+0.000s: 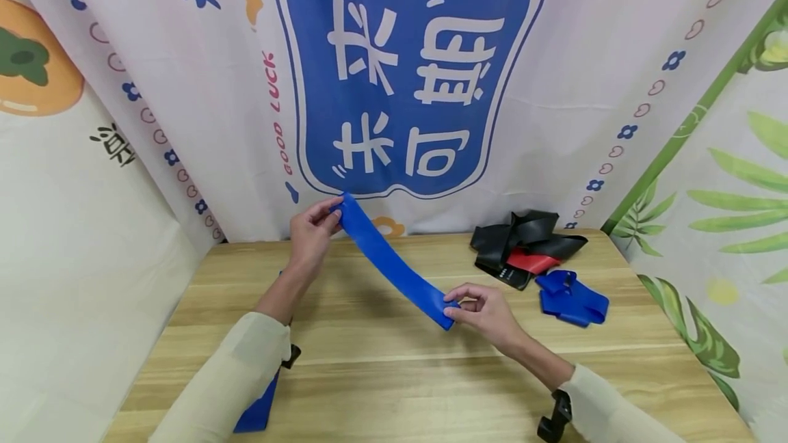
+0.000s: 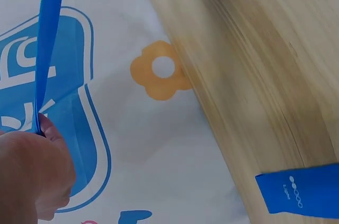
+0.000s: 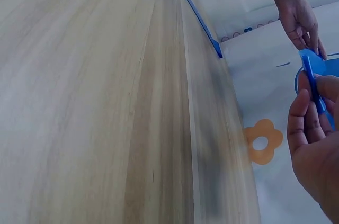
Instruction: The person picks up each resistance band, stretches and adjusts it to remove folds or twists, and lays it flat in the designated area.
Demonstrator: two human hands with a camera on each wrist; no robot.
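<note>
Left hand (image 1: 310,232) and right hand (image 1: 489,314) apart, each pinching one end of a long blue band (image 1: 394,262); band held above the wooden surface (image 1: 382,388), sagging slightly, running roughly from 11 to 5 o'clock in head view. From right hand: folded blue band (image 1: 575,303) at 3 o'clock, black bands (image 1: 534,227) at 1 o'clock. Flat blue band (image 1: 257,412) at 7 o'clock from left hand, partly hidden by the sleeve (image 1: 230,371)

Strip (image 1: 392,263) above table (image 1: 369,381), band pile (image 1: 523,236) at right
</note>
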